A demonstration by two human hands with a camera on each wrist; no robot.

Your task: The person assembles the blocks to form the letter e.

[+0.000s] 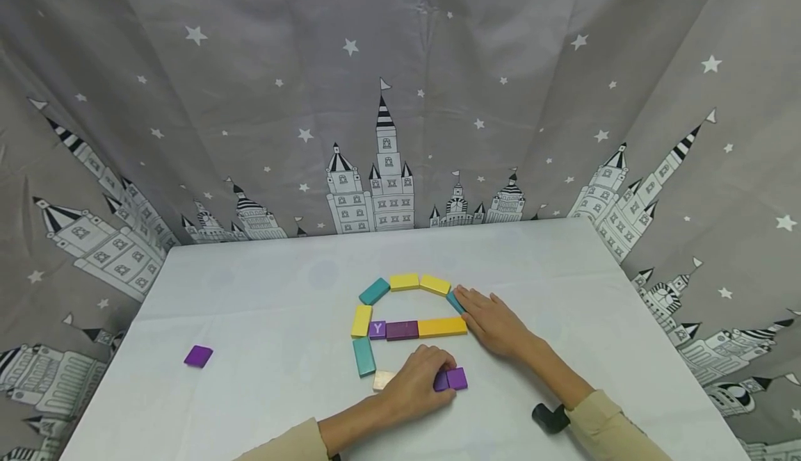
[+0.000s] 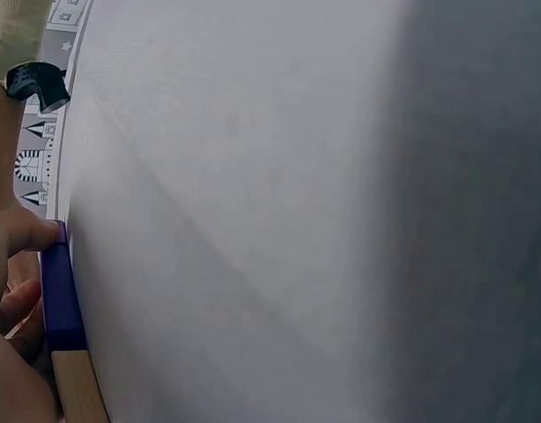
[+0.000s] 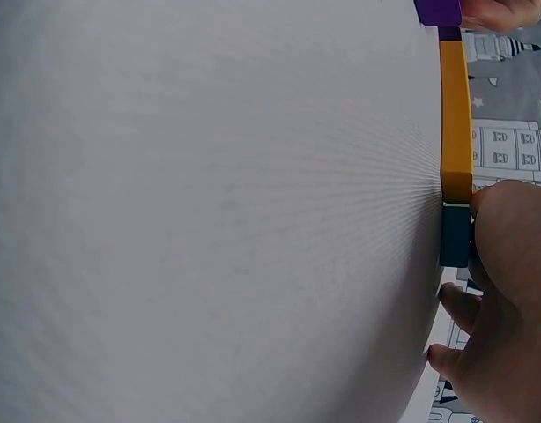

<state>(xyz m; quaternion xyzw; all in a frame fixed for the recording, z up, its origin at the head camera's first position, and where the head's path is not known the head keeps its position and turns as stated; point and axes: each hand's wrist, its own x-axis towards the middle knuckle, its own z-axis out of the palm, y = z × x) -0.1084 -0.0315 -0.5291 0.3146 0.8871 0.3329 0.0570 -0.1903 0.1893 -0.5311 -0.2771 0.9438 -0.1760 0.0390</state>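
In the head view, blocks form a closed loop with a lower row on a white table. My left hand (image 1: 413,382) pinches a purple block (image 1: 441,381) in the lower row between thumb and fingers. A second purple block (image 1: 457,378) adjoins it on the right. A pale wooden block (image 1: 382,379) shows partly beside the left hand. With fingers mostly extended, my right hand (image 1: 497,325) touches a teal block (image 1: 455,302) on the loop's right side. Its thumb lies near the end of an orange block (image 1: 442,327). The hand covers part of the teal block.
Along the loop are yellow blocks (image 1: 404,281), teal blocks (image 1: 364,357), a dark purple block (image 1: 402,330) and a small purple block marked Y (image 1: 377,329). A lone purple block (image 1: 198,356) lies at left. Behind the table (image 1: 269,350) hangs a grey castle-print curtain (image 1: 281,134).
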